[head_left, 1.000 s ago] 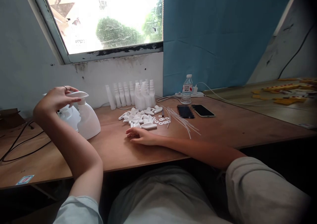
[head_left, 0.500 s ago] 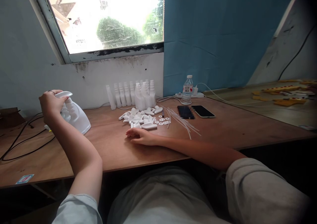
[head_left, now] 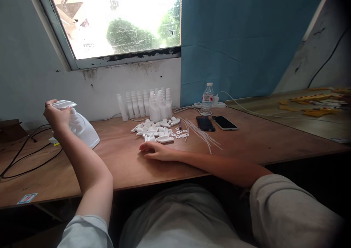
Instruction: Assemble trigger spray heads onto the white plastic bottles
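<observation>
At the left of the table, my left hand (head_left: pixel 57 117) is closed round the head of a white spray bottle (head_left: pixel 85 131). The bottle leans a little to the left, its wide bottom at or close to the tabletop; my hand hides part of its neck. On the bare wood near the middle lies my right hand (head_left: pixel 156 151), fingers loosely bent and apart, with nothing in it. Just behind those fingers is a heap of white sprayer heads (head_left: pixel 153 130), and beside the heap lie several white ring washers (head_left: pixel 181 134).
Several white bottles (head_left: pixel 155 109) stand along the wall. Thin white tubes (head_left: pixel 204 136) lie right of the washers, near a phone (head_left: pixel 225 123) and a dark pixelated rectangle (head_left: pixel 206 124). A water bottle (head_left: pixel 207 100) stands behind them. Black cables (head_left: pixel 16 160) loop across the left side.
My left hand has shifted slightly left, and the top of the spray bottle has gone with it. My right hand has stayed where it was.
</observation>
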The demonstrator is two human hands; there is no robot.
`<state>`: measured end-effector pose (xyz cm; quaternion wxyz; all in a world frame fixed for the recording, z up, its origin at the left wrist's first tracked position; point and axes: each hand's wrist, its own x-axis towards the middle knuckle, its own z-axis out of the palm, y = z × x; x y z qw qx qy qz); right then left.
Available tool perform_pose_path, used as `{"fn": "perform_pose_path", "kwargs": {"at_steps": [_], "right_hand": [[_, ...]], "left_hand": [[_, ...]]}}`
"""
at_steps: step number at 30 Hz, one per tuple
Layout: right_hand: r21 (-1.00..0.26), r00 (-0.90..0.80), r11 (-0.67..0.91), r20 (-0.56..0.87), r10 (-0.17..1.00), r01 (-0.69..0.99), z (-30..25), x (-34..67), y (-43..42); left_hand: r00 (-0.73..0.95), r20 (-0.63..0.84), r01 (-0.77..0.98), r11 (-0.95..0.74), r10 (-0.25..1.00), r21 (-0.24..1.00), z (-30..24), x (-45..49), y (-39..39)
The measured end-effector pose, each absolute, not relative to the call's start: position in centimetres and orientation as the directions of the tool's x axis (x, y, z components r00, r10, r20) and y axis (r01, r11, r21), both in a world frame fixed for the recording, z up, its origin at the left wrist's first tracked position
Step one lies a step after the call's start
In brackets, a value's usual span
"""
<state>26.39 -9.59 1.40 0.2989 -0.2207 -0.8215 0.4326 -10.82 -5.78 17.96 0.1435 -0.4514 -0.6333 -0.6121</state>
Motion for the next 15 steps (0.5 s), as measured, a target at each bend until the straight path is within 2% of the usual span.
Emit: {"fn": "perform_pose_path", "kwargs": {"at_steps": [5, 7, 11, 13, 15], "right_hand": [[-0.857, -0.72, 0.509, 0.299, 0.626, 0.086, 1.0, 26.3, -9.5], [-0.864, -0.711, 0.5, 0.314, 0.629, 0.061, 0.9, 26.2, -9.4], [-0.868, -0.723, 0.496, 0.34, 0.601, 0.005, 2.1, 26.5, -8.9], [-0.85, -0.739, 0.525, 0.322, 0.591, 0.049, 3.6, 27.5, -8.2], [-0.789, -0.714, 0.591, 0.317, 0.624, 0.166, 5.3, 29.1, -7.1]], "left_hand": [[-0.564, 0.741, 0.733, -0.192, 0.366, 0.653, 18.5, -11.0, -5.9], [-0.555, 0.791, 0.766, -0.212, 0.257, 0.607, 19.0, -10.7, -6.2], [-0.537, 0.84, 0.822, -0.269, -0.071, 0.502, 21.5, -8.7, -7.9], [-0.509, 0.846, 0.839, -0.313, -0.158, 0.446, 23.1, -6.9, -8.8], [-0.463, 0.873, 0.852, -0.348, -0.155, 0.39, 24.5, -4.6, -9.2]]}}
